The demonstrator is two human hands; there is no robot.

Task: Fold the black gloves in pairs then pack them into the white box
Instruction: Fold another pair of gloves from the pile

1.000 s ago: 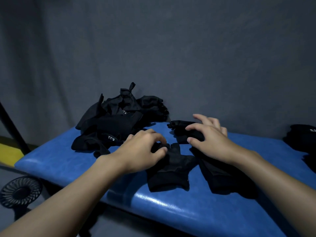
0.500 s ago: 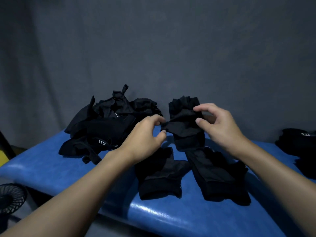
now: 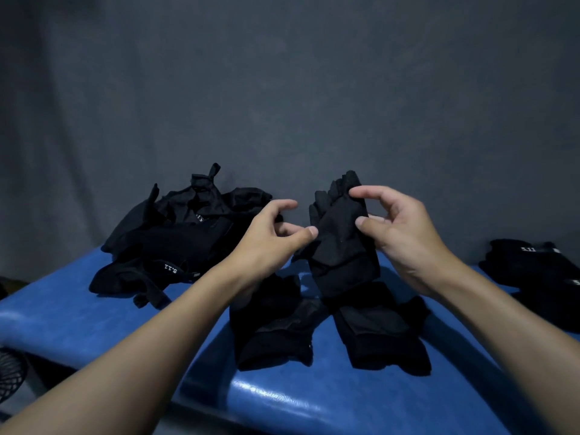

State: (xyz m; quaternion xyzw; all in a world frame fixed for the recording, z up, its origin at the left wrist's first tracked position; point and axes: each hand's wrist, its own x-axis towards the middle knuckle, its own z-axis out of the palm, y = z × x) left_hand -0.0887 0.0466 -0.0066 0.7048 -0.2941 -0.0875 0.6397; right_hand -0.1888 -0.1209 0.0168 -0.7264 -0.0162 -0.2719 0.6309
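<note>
1. The right hand [image 3: 405, 233] holds one black glove, the held glove [image 3: 340, 243], up above the blue bench [image 3: 94, 315]; its forefinger hooks over the far top edge and its thumb presses on the near face, so the fabric is pinched between them; the other fingers are loosely curled behind.
2. The left hand [image 3: 270, 237] is half closed, fingers curled; its thumb tip lies against the left edge of the held glove, with the forefinger lifted clear above; whether any fabric is caught between thumb and finger I cannot tell.
3. The held glove stands roughly upright, finger ends at the top and cuff hanging down; it sits in the middle of the scene, between the two hands.
4. Below it, on the near part of the bench, lie two dark bundles side by side: the left folded gloves [image 3: 273, 328] and the right folded gloves [image 3: 381, 331]; they are close together, and it is hard to tell whether they touch.
5. A loose pile of gloves [image 3: 175, 237] is heaped at the far left of the bench (small white lettering shows on two of them); a second dark pile [image 3: 539, 277] lies at the right edge.
6. A grey backdrop [image 3: 282, 89] fills the far side; a black fan grille [image 3: 9, 378] shows at the lower left, under the bench edge.
</note>
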